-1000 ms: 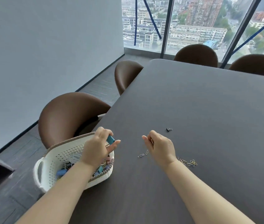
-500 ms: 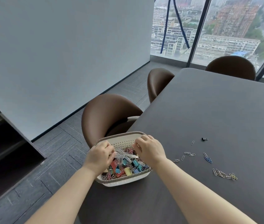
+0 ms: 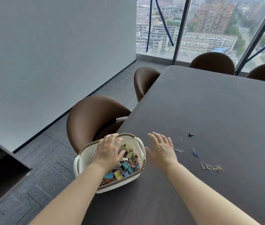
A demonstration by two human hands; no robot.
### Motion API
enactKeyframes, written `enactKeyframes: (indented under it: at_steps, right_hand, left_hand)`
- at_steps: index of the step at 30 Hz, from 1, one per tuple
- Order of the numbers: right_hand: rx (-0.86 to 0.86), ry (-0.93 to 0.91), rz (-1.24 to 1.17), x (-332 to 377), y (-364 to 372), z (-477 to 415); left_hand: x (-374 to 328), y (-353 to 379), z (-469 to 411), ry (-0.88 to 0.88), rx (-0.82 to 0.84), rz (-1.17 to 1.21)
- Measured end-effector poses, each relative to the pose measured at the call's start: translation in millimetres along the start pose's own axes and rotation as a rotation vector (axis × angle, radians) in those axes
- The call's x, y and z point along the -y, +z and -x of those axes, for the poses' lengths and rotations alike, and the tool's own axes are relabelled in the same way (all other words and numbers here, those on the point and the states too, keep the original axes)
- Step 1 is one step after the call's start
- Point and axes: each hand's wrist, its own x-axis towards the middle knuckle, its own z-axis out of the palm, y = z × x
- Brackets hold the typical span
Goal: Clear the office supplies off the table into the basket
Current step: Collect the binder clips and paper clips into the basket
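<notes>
A white perforated basket (image 3: 86, 157) with a brown woven rim sits at the left edge of the dark table (image 3: 218, 111), holding coloured binder clips (image 3: 125, 167) and paper clips. My left hand (image 3: 108, 151) hovers over the basket, fingers spread, holding nothing. Just right of the basket, my right hand (image 3: 161, 149) is above the table, open and flat. Loose on the table to its right lie a small black binder clip (image 3: 191, 134), blue paper clips (image 3: 194, 153), silver paper clips (image 3: 178, 150) and a cluster of paper clips (image 3: 211, 167).
A brown chair (image 3: 92, 117) stands right behind the basket at the table's left side, another (image 3: 144, 82) further along, and two (image 3: 213, 63) at the far end. Grey wall to the left, windows beyond.
My right hand has left the basket and moved right over the table, now open. My left hand has opened over the basket. The view shifted a little.
</notes>
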Motion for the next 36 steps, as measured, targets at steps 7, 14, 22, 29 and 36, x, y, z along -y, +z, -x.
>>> enactKeyframes:
  at_steps: [7,14,22,29,36]
  right_hand:
    - [-0.043,0.356,0.064,-116.4,-6.3,47.9]
    - [0.145,0.599,0.028,-198.6,13.8,88.7]
    - [0.269,0.623,0.031,-234.8,46.6,66.0]
    - [0.214,0.402,0.122,-251.0,61.2,-2.2]
    - [0.183,0.156,0.078,-286.3,51.8,-78.2]
  left_hand:
    - [-116.6,31.6,-43.8,0.32,0.13,-0.027]
    - [-181.5,116.4,-59.7,0.204,0.493,0.008]
    - [-189.5,178.1,-88.2,0.18,0.521,0.003]
    - [-199.2,205.1,-155.0,0.207,0.437,0.039]
    - [-198.5,219.6,-203.3,0.272,0.328,0.119]
